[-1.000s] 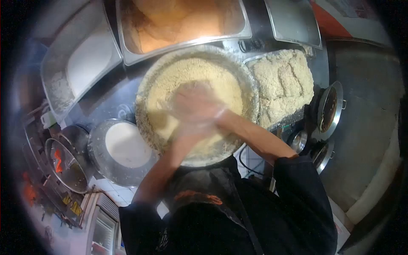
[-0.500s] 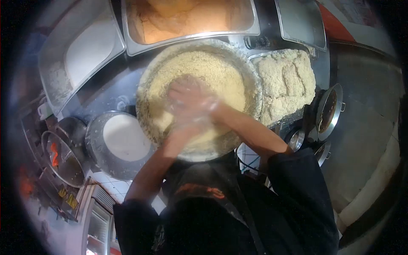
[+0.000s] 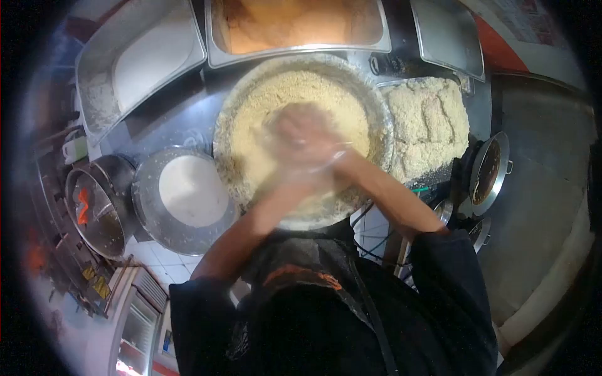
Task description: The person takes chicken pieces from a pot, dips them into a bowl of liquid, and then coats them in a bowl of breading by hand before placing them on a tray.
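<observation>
A large round metal bowl holds pale yellow crumbs that look like breadcrumbs. Both my hands are together over the middle of it, smeared by motion. My right hand lies over or just beyond my left hand, and their fingers blur into the crumbs. Whether something is pressed between or under them is hidden. Just right of the bowl, a tray is covered with crumb-coated flat pieces. To the left sits a metal bowl of white liquid or batter.
Behind the bowl stands a deep metal pan with orange-looking contents. A pan holding something white is at the back left, another metal pan at the back right. Pots stand far left; a pan with dark liquid is at right.
Both hands have shifted slightly right and up within the view, still blurred over the crumbs. The whole view has also moved a little, with the bowls and pans displaced.
</observation>
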Demonstrator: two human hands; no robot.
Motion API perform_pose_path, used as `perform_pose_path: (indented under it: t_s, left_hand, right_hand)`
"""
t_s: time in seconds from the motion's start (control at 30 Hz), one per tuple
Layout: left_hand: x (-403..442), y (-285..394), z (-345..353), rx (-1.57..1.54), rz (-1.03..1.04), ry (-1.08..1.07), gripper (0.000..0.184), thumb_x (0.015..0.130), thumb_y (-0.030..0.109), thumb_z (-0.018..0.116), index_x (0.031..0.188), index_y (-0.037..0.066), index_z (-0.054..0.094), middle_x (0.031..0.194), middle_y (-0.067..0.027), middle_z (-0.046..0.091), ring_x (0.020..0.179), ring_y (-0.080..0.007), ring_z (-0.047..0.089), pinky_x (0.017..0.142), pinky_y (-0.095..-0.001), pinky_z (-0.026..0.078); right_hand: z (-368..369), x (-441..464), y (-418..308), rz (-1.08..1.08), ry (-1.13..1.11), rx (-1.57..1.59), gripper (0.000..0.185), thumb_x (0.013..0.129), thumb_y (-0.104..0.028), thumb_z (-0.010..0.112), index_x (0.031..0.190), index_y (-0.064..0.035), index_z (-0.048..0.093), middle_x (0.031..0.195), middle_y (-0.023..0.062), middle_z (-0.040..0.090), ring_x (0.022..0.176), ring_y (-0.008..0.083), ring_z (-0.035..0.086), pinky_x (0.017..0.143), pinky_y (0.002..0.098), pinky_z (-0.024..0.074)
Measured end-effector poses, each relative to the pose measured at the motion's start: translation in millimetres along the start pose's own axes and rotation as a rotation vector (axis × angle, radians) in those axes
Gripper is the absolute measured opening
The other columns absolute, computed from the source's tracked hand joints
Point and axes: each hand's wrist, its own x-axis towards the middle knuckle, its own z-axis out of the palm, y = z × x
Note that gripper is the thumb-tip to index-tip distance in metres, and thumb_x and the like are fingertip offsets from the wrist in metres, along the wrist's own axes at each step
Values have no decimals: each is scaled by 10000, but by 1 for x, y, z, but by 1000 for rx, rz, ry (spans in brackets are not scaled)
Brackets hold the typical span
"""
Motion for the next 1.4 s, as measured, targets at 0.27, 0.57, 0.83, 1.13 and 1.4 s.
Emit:
perform_pose_path:
  t_s: [0.27, 0.57, 0.83, 1.13, 1.4]
  left_hand:
    - [0, -4, -7, 57, -65, -30, 252, 955, 217, 459, 1085, 74, 620, 1097, -187, 619, 1059, -293, 601, 836, -405, 523]
    - [-22, -1, -11, -12, -142, -83, 227, 944, 190, 466, 1018, 68, 642, 1012, -196, 640, 1006, -301, 625, 798, -395, 526]
    - [-33, 23, -36, 26, -111, 60, 244, 926, 159, 463, 821, 53, 656, 826, -212, 655, 841, -341, 661, 737, -411, 504]
    - [-47, 95, -67, -68, -494, -61, 450, 957, 251, 446, 1356, 57, 522, 1383, -154, 522, 1404, -201, 344, 1188, -377, 224]
    - [-69, 102, -25, -101, -538, 685, 365, 855, 164, 640, 1205, 59, 642, 1185, -182, 642, 1088, -325, 621, 1023, -429, 435]
  right_hand:
    - [39, -19, 25, 160, 30, 294, 522, 927, -427, 459, 1417, -249, 430, 1547, 105, 302, 1431, 392, 241, 1135, 638, 161]
    - [22, -11, -2, 206, 143, -165, 694, 934, -570, 392, 1477, -140, 344, 1538, 174, 286, 1449, 362, 208, 1175, 572, 64]
    - [44, -8, 1, 318, -60, 221, 759, 922, -559, 445, 1502, -100, 272, 1526, 176, 310, 1416, 380, 274, 1178, 521, 120]
    - [-82, -22, 22, 311, 59, 429, 398, 896, -353, 544, 1037, 1, 658, 1044, 233, 652, 1014, 372, 617, 925, 433, 457]
    - [-38, -3, 24, -49, -22, 13, 210, 837, -201, 601, 983, -57, 648, 982, 177, 672, 959, 367, 632, 858, 447, 474]
